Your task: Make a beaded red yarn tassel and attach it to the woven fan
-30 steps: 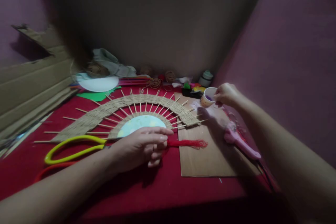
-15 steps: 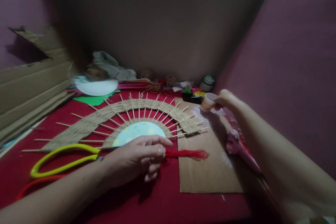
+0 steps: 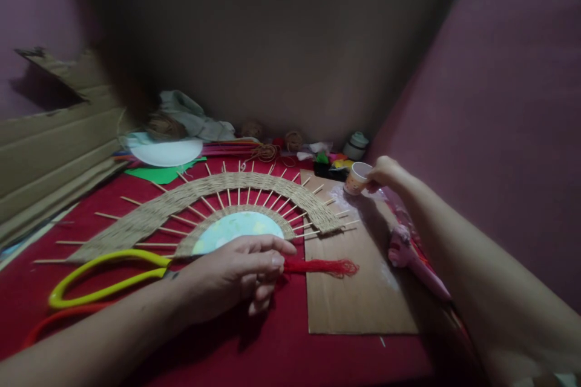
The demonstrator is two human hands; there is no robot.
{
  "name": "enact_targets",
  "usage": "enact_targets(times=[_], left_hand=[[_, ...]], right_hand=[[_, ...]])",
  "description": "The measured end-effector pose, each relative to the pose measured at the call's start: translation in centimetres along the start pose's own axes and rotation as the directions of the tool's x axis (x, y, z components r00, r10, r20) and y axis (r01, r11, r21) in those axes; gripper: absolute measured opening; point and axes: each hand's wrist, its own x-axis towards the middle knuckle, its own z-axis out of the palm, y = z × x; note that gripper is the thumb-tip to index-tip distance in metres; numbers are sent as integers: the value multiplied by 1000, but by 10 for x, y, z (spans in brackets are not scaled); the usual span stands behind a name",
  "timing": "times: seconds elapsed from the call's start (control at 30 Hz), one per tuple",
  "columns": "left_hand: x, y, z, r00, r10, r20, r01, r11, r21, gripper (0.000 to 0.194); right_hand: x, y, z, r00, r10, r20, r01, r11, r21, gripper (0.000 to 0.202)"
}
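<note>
Your left hand [image 3: 240, 269] in the head view pinches the red thread [image 3: 320, 266], its looped tip pointing right over the board [image 3: 345, 308]; your right hand [image 3: 381, 174], farther off, grips the cup [image 3: 354, 179]. The thread is bunched, and the weave [image 3: 240, 180] beyond your left hand is arched; the tip looks uncut, sticks [image 3: 157, 245] show bare, and the scissors [image 3: 136, 253] lie unheld beside that wrist.

Craft corner (home-like) | purple walls [image 3: 508, 103] | scissors [image 3: 131, 254], twine balls [image 3: 293, 141], red thread [image 3: 320, 266]
</note>
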Motion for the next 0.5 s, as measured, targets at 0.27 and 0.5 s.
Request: enact_targets(times=[0.27,0.5], left_hand=[[0,-2,1,1000,-13,-2,13,999,32,24],[-1,-7,1,998,-61,5,61,998,30,28]], right_hand=[[-18,-3,-16,998,-46,-37,48,997,65,9],[7,-36,-48,979,-121,-166,138,986,97,6]])
